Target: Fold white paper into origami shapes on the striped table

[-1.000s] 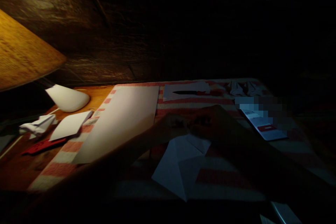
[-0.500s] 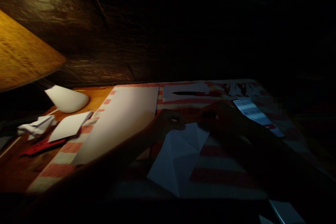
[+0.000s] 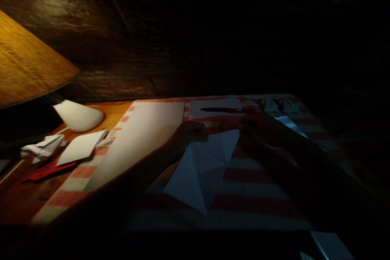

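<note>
A creased sheet of white paper, folded in part, hangs between my hands over a striped cloth. My left hand is closed on its upper left corner, thumb and fingers pinching the edge. At the upper right corner, my right hand also pinches the paper, though its fingers are deep in shadow. Fold lines run across the sheet, and its lower end points toward me. To the left of my left hand lies a large plain white sheet.
A lamp stands at the left, near folded white paper, a crumpled-looking paper piece and a red tool. A knife rests on paper at the back. A lit phone lies partly behind my right arm on the striped cloth.
My right hand has moved up and right to the paper's corner, and now covers more of the phone. The paper has risen slightly and shifted left at its lower end.
</note>
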A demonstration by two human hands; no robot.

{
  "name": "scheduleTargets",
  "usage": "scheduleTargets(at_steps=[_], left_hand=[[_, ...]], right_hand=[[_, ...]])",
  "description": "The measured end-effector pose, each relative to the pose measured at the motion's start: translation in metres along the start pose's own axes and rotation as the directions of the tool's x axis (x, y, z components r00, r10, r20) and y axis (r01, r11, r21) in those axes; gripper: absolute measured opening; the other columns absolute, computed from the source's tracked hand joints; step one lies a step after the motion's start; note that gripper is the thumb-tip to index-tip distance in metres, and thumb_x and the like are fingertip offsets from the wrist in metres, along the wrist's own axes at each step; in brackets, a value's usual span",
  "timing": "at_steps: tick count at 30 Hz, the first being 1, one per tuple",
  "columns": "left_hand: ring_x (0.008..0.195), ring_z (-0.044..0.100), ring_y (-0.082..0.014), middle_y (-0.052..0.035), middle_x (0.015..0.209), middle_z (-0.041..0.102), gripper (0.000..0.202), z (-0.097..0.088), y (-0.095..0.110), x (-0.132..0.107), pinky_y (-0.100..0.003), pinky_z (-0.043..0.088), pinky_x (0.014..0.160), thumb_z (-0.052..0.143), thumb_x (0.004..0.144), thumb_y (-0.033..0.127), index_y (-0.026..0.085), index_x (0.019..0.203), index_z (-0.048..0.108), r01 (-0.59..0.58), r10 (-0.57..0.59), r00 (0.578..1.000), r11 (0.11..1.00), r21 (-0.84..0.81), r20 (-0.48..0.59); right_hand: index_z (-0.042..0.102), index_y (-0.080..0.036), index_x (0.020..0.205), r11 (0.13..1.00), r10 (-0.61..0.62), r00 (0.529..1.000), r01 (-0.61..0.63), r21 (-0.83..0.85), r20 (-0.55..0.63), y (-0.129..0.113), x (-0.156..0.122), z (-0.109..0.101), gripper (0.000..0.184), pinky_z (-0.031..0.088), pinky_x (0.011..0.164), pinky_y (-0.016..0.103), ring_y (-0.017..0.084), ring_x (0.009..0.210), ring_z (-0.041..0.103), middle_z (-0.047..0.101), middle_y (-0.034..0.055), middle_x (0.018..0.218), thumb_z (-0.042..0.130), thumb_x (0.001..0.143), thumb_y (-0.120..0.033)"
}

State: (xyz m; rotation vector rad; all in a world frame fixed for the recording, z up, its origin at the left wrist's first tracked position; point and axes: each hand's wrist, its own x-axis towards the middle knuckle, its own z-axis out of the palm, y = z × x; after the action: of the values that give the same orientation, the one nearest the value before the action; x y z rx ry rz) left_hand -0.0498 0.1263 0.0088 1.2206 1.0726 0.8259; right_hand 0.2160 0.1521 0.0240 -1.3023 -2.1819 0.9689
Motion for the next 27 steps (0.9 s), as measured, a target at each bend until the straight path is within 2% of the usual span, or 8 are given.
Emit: scheduleTargets(at_steps=[9,14,19,22,27], left_hand=[[0.058,0.052,-0.0097,0.0021,0.062,0.059,0.019,0.0008,0.0030,-0.0030,-0.023,0.038,0.058,0.079,0.060,0.022,0.016,0.056,0.062,-0.011,0.012,1.000,0.998,-0.063,0.023],[0.055,0.057,-0.0106,0.0009,0.062,0.062,0.017,0.0009,0.0053,-0.0057,-0.023,0.040,0.056,0.079,0.060,0.021,0.015,0.060,0.063,0.053,-0.055,0.998,0.990,-0.129,-0.014],[0.046,0.052,-0.0100,0.0029,0.053,0.058,0.018,0.0012,0.0022,-0.0054,-0.022,0.036,0.049,0.077,0.058,0.021,0.015,0.058,0.060,0.045,-0.058,0.996,0.979,-0.201,-0.062],[0.045,0.051,-0.0101,0.0034,0.052,0.057,0.018,0.0001,0.0016,-0.0047,-0.022,0.034,0.048,0.077,0.059,0.023,0.016,0.058,0.060,0.036,-0.058,0.992,0.981,-0.192,-0.113],[0.044,0.048,-0.0102,0.0024,0.048,0.055,0.013,-0.0019,0.0064,-0.0021,-0.023,0.033,0.048,0.074,0.055,0.021,0.015,0.054,0.062,0.035,-0.053,0.992,0.988,-0.153,-0.111]], right_hand=[[0.057,-0.020,0.064,0.999,-0.006,0.999,0.008,0.047,-0.049,0.0077,0.0055,-0.0032,0.034,0.037,0.050,0.027,0.015,0.055,0.055,0.061,0.0035,0.067,0.055,0.091,-0.041],[0.055,-0.020,0.069,0.991,0.024,0.991,-0.006,0.134,-0.130,0.0014,0.0048,-0.0023,0.031,0.042,0.052,0.026,0.014,0.055,0.056,0.059,0.0019,0.062,0.051,0.093,-0.039],[0.057,-0.020,0.071,0.991,0.019,0.987,0.002,0.137,-0.158,-0.0005,0.0036,-0.0038,0.029,0.042,0.052,0.025,0.014,0.055,0.057,0.061,0.0017,0.063,0.053,0.092,-0.039],[0.056,-0.020,0.068,0.994,0.012,0.987,0.007,0.114,-0.163,0.0013,0.0035,-0.0049,0.033,0.041,0.054,0.026,0.014,0.055,0.056,0.059,0.0018,0.062,0.053,0.092,-0.041],[0.057,-0.019,0.068,0.995,-0.002,0.983,0.020,0.097,-0.184,0.0027,0.0030,-0.0047,0.032,0.041,0.054,0.027,0.015,0.057,0.056,0.060,0.0025,0.064,0.053,0.092,-0.040]])
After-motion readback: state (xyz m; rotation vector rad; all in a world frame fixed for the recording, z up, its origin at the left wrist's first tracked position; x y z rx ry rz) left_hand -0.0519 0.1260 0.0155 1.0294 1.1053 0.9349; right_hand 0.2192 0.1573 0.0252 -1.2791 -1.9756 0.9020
